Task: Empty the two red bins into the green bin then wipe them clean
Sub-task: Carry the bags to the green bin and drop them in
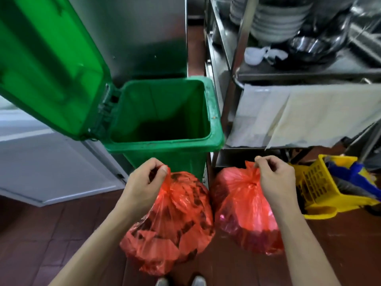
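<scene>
Two red bags hang in front of the person, one from each hand. The left hand has its fingers curled around the gathered neck of the left red bag, with the thumb pressed against the plastic. That bag is translucent, and dark scraps show through its wall. The right hand pinches the knotted top of the right red bag between thumb and fingertips; the remaining fingers are curled. The two bags hang side by side, close together or touching at mid-height; contact cannot be confirmed.

At 12 o'clock from the hands stands the green bin. Its green lid is swung up and back toward 10 o'clock. The bin interior is dark and deep; its contents cannot be made out. Both bags are below and in front of the bin rim, outside the bin.

At 2 o'clock stands a metal rack. Pale cloths are draped over its middle rail. Stacked white bowls and a dark metal bowl sit on its upper shelf. At 3 o'clock, on the floor, is a yellow mop bucket with a wringer. At 9 o'clock is a grey panel. Brown floor tiles cover the floor. At 6 o'clock, the toes of two shoes are visible.
</scene>
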`<move>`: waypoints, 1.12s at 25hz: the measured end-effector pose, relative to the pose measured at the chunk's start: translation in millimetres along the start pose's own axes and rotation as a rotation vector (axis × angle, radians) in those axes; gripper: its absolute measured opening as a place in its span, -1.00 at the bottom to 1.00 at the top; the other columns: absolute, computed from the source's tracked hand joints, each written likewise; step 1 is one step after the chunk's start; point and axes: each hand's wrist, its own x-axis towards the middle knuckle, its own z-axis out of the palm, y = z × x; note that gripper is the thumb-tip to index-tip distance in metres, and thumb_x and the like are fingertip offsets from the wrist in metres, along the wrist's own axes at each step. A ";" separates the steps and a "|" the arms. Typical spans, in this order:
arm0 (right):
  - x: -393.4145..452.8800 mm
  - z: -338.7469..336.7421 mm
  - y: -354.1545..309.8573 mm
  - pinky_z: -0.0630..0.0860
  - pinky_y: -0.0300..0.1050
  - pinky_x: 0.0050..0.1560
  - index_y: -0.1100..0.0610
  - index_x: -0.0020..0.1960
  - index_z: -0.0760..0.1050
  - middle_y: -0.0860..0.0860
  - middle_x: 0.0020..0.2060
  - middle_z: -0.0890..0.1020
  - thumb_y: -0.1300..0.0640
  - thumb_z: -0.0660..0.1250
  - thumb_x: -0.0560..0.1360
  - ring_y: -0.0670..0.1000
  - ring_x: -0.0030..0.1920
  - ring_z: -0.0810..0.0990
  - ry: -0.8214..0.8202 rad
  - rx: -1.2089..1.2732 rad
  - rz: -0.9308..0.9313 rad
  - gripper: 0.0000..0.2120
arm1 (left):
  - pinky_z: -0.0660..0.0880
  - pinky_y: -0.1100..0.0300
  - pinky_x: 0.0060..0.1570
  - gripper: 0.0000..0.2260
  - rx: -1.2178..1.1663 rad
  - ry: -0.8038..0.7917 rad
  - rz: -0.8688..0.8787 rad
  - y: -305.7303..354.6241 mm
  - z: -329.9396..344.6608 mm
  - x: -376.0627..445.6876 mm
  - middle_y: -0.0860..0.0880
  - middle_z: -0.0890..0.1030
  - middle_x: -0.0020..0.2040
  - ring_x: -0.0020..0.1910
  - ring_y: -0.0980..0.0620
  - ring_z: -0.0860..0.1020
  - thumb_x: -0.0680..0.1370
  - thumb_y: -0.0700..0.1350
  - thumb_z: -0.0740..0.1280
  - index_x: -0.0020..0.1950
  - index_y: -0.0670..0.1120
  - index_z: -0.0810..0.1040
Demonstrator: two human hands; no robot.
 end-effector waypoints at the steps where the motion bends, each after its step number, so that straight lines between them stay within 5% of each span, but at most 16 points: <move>1: 5.4 -3.7 -16.9 0.41 -0.07 -0.20 0.09 -0.36 0.53 -0.12 -0.51 0.53 0.12 0.35 0.54 -0.11 -0.37 0.46 0.004 0.032 -0.016 -0.71 | 0.49 -0.04 -0.21 -0.81 -0.002 0.023 0.038 16.5 -11.5 4.8 0.06 0.57 -0.30 -0.30 0.02 0.53 0.66 -0.04 0.29 -0.15 0.01 0.53; 9: 34.9 -16.9 -145.4 0.32 -0.23 -0.41 0.11 -0.31 0.54 -0.19 -0.60 0.47 0.10 0.31 0.58 -0.18 -0.53 0.40 -0.036 0.118 -0.237 -0.71 | 0.49 0.06 -0.26 -0.80 0.030 0.207 0.192 122.7 -85.9 44.1 0.11 0.59 -0.35 -0.38 0.08 0.53 0.66 -0.06 0.30 -0.16 0.02 0.57; 16: 60.0 -3.1 -236.4 0.52 0.00 -0.25 0.08 -0.29 0.57 -0.04 -0.46 0.57 0.00 0.32 0.49 0.01 -0.37 0.54 -0.076 0.237 -0.347 -0.76 | 0.50 0.10 -0.16 -0.79 0.079 0.405 0.265 175.4 -137.9 97.3 0.13 0.57 -0.35 -0.35 0.21 0.51 0.63 0.00 0.31 -0.20 0.07 0.55; 21: 76.7 19.4 -273.8 0.39 -0.20 -0.39 0.10 -0.29 0.56 -0.07 -0.48 0.50 0.11 0.32 0.56 -0.12 -0.47 0.44 -0.104 0.220 -0.378 -0.74 | 0.62 -0.18 -0.06 -0.80 0.066 0.412 0.281 191.3 -162.3 133.0 0.00 0.66 -0.25 -0.21 -0.10 0.66 0.55 0.13 0.28 -0.20 0.08 0.57; 25: 92.1 44.8 -285.4 0.49 -0.05 -0.25 0.09 -0.26 0.61 -0.07 -0.46 0.56 0.04 0.30 0.50 -0.03 -0.37 0.54 -0.117 0.198 -0.354 -0.77 | 0.63 -0.16 -0.03 -0.81 0.074 0.415 0.291 190.1 -172.8 159.6 -0.01 0.66 -0.21 -0.17 -0.08 0.67 0.63 0.01 0.31 -0.18 0.09 0.56; 28: 102.7 67.1 -291.5 0.42 -0.12 -0.32 0.10 -0.24 0.62 -0.09 -0.46 0.54 0.07 0.30 0.52 -0.11 -0.43 0.49 -0.133 0.182 -0.355 -0.78 | 0.63 -0.13 -0.03 -0.83 0.083 0.410 0.290 181.1 -179.1 180.8 -0.01 0.65 -0.21 -0.18 -0.07 0.67 0.65 -0.03 0.31 -0.14 0.07 0.57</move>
